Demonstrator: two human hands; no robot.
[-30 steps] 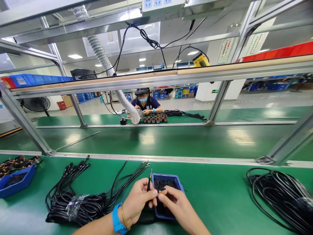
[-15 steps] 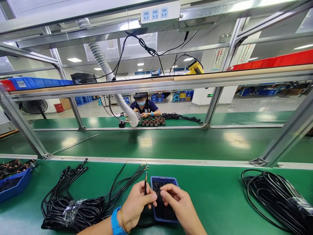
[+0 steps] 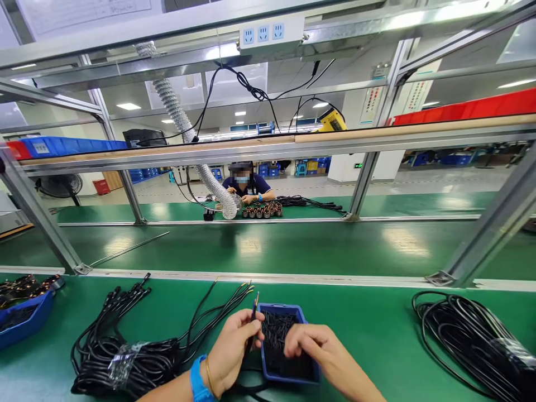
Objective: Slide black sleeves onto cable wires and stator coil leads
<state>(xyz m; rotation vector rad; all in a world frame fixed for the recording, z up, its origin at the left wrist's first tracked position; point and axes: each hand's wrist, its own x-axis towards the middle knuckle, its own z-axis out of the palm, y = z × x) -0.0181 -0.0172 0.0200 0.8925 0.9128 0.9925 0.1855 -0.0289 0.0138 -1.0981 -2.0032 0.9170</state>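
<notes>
Between the thumb and fingers of my left hand [image 3: 237, 340] is a black cable [image 3: 252, 335], its stripped end with thin coloured wires pointing up. My right hand [image 3: 312, 343] hangs over a blue bin [image 3: 288, 381] of short black tube pieces [image 3: 278, 329]. Its fingers are curled with the tips pressed together; whether a piece is pinched in them is hidden. Left of my hands lies a taped bundle of black cables [image 3: 138, 363], several bare-tipped ends [image 3: 234, 296] reaching toward the bin.
A coiled black cable bundle [image 3: 473, 340] lies at the right. At the far left stands a blue bin [image 3: 25, 324] with copper-wound parts [image 3: 29, 287]. A metal shelf frame [image 3: 251, 153] spans the bench, and a flexible duct [image 3: 207, 178] hangs behind it. Opposite sits a person [image 3: 247, 187].
My right hand has drawn away from the left, moving right and slightly down over the bin. My left hand has shifted little, and the cable end tilts more to the right.
</notes>
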